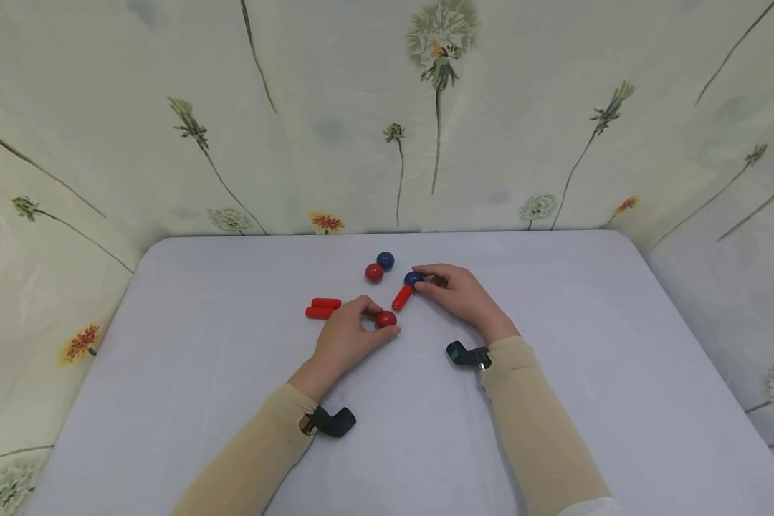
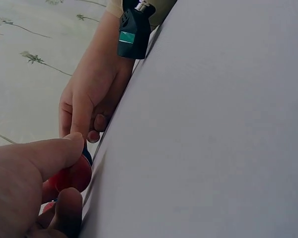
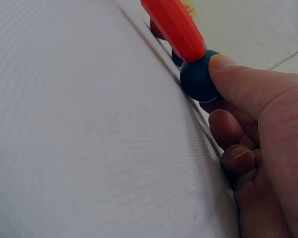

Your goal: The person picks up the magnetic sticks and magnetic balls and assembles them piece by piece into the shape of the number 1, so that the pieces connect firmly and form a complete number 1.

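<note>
Left hand (image 1: 348,333) grips a red ball (image 1: 385,319) between thumb and fingers. Right hand (image 1: 461,292) pinches a blue ball (image 1: 413,279) between thumb and fingers. One end of a red rod (image 1: 403,297) meets the blue ball; its other end points toward the left hand and stands apart from the red ball. Two spare rods (image 1: 326,303) lie side by side on the table (image 1: 232,401), next to the left hand. Farther back, a spare red ball (image 1: 374,272) and a spare blue ball (image 1: 385,260) sit close together.
</note>
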Demonstrator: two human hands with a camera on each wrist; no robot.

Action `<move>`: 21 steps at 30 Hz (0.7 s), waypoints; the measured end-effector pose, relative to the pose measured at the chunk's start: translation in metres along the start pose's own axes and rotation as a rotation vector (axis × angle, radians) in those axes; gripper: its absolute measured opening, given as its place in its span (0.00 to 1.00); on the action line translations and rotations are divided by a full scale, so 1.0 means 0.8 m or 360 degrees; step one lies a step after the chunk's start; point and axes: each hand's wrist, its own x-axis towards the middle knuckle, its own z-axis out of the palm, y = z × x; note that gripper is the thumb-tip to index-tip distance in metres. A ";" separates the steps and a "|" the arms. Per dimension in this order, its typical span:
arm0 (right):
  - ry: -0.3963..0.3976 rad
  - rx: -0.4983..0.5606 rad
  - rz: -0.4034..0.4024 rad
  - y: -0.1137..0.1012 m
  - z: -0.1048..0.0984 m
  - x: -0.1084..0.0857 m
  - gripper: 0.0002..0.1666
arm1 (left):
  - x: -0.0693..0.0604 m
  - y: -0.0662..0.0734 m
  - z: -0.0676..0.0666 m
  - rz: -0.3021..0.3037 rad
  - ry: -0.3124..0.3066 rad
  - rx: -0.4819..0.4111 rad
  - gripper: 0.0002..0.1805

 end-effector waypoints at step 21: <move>-0.0007 -0.0001 0.0012 -0.001 -0.002 0.000 0.26 | 0.014 0.000 0.009 0.0043 -0.0017 0.0104 0.23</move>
